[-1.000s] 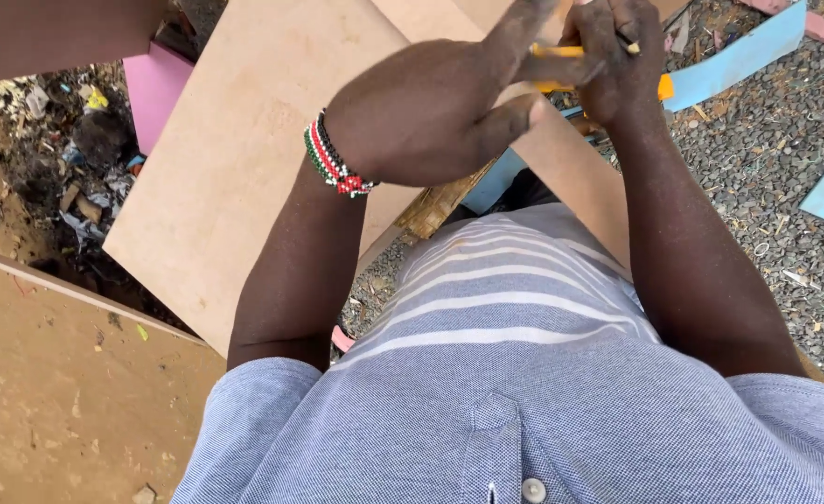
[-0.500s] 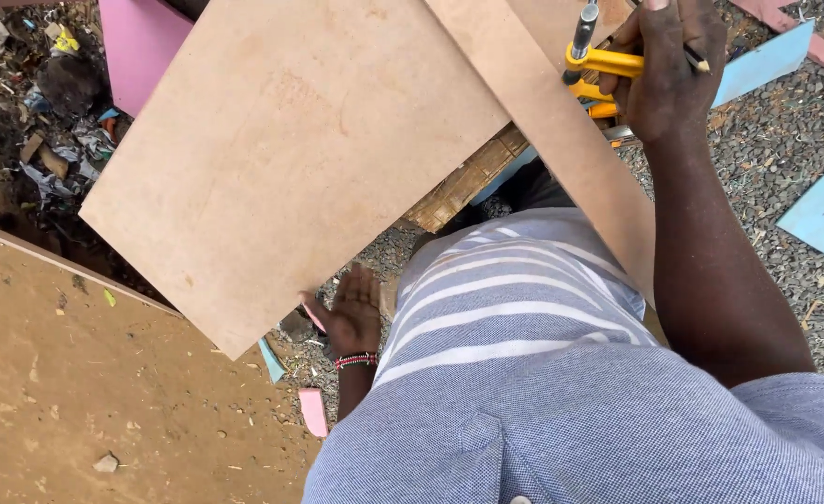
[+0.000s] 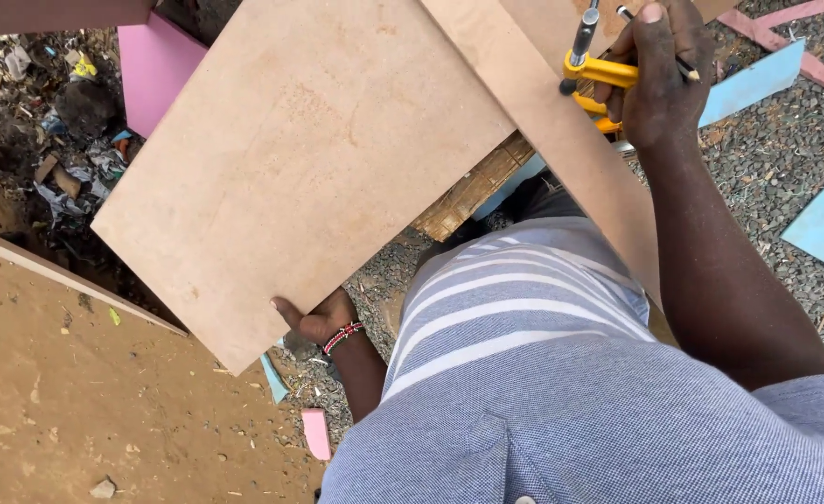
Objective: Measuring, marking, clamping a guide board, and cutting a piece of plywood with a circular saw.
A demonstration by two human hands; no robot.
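Gravel and packed dirt littered with offcuts are lying below. A tan board point(image 3: 300, 159) is being gripped at its lower edge by the left hand point(image 3: 317, 320), fingers curled under it. A yellow tool point(image 3: 597, 79) and pencil point(image 3: 655, 42) are being clenched in the right hand point(image 3: 659, 89). Held by one edge only, the board could tip or slip.

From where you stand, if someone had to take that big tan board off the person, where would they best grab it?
Probably by the free left edge of the big tan board, coming from that side. It is a flat, wide sheet held tilted; the left hand already grips its near edge, and the right hand with the yellow tool crowds the right.
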